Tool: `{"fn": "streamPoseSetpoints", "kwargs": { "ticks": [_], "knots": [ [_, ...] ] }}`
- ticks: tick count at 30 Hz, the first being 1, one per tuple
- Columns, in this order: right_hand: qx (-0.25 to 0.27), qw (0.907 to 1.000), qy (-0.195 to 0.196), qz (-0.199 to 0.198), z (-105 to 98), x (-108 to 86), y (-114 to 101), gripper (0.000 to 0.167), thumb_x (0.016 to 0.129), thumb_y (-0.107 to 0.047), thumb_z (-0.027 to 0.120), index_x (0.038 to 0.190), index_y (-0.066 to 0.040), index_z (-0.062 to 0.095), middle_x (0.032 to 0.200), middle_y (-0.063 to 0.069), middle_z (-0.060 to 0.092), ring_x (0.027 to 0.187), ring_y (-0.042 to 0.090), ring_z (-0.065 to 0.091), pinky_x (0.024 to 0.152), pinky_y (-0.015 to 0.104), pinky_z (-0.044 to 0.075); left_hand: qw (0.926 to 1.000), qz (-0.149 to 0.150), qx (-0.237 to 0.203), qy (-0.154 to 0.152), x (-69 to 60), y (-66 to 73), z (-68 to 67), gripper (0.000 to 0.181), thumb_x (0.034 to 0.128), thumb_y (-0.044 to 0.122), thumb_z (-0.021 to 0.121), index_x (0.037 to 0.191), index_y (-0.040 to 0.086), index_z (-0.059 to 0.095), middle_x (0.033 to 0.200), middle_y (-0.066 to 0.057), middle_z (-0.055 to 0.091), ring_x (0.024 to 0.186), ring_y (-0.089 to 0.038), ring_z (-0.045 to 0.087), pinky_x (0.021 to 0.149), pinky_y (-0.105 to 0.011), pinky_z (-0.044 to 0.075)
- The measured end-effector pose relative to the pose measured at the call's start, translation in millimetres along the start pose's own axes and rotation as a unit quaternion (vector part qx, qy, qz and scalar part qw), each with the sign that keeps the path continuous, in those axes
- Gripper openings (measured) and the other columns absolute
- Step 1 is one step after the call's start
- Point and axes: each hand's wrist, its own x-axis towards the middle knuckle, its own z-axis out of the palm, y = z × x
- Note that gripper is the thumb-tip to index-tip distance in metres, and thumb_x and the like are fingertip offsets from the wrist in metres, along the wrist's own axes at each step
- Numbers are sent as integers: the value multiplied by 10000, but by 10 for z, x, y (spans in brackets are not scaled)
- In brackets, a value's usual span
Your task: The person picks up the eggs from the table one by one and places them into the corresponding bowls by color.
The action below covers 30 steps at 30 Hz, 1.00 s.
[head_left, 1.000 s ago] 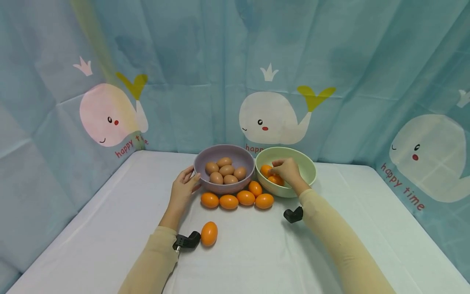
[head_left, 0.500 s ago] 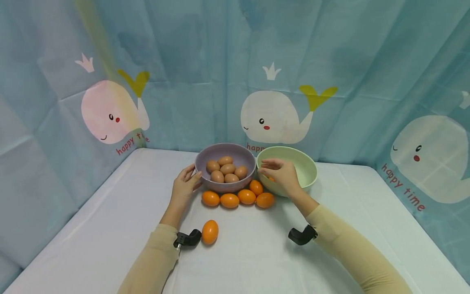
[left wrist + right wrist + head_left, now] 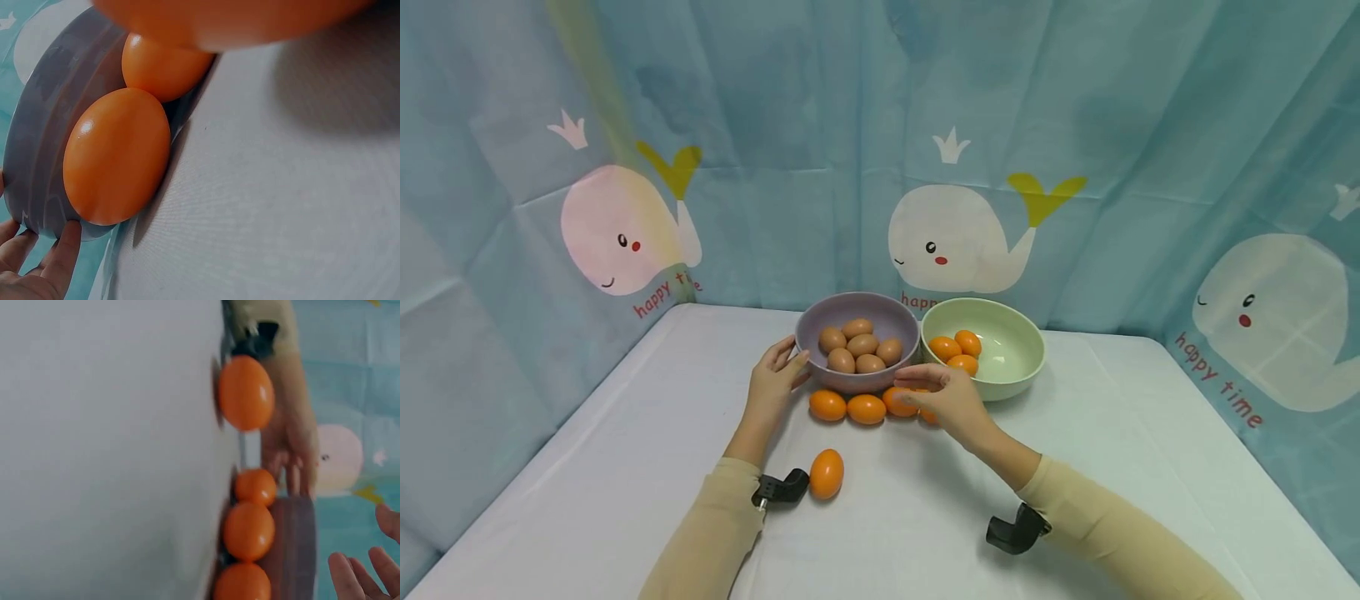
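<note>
Inside, three orange eggs (image 3: 944,347) (green bowl (image 3: 1018,346))

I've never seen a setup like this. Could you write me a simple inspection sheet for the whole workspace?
Surface: white tabletop.
Job's things: purple bowl with six brown eggs; green bowl with three orange eggs; more orange ones on the table before the bowls, partly covered by the right hand; a lone orange egg nearer the person.
Clutter: nothing seen.
Hands: left hand touches the purple bowl's side; right hand holds nothing, over the orange row.
Cables: nothing seen for certain.
Surroundings: blue curtain with whale prints.
</note>
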Motion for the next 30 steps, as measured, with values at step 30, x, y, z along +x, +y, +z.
{"fn": "streamPoseSetpoints", "kwargs": {
  "ticks": [30],
  "knots": [
    [-286, 9889, -1355, 532, 664, -182, 247, 477, 789, -128, 840, 1220, -12, 675, 1230, 142, 699, 1129, 233, 683, 975, 323, 589, 9999, -7, -64, 85, 9, 4, 3, 564, 1004, 179, 599, 1508, 39, 390, 1614, -125, 328, 1418, -275, 442, 962, -283, 585]
  ]
}}
